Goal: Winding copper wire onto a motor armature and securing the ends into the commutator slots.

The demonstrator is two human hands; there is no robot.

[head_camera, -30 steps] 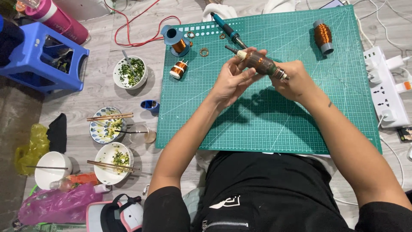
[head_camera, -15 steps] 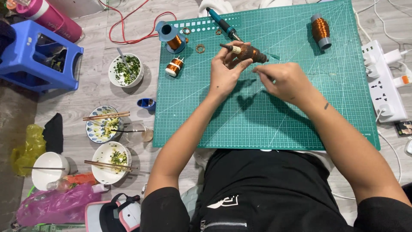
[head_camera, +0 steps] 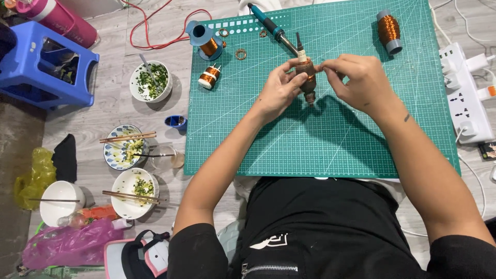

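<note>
Hands meet over the upper middle of the green cutting mat (head_camera: 320, 139), and between them stands a small motor armature (head_camera: 307, 77), copper-wound, shaft pointing up and away from the person. Left hand (head_camera: 279, 93) curls round its left side, fingers closed on the winding; right hand (head_camera: 356, 80) comes in from the other side, thumb and forefinger pinched together right at the armature's upper part, though what they nip is too fine to make out. Just beyond the armature lies a soldering iron (head_camera: 271, 26) with a teal handle, its tip angled toward the hands. Off to the left on the mat, a blue spool of copper wire (head_camera: 205, 40) and a smaller copper coil (head_camera: 209, 76); a larger copper spool (head_camera: 388, 31) lies near the mat's far right corner. On the floor to the left, bowls of food with chopsticks (head_camera: 126, 138) across them, a blue plastic stool (head_camera: 46, 64), and to the right a white power strip (head_camera: 465, 93).
</note>
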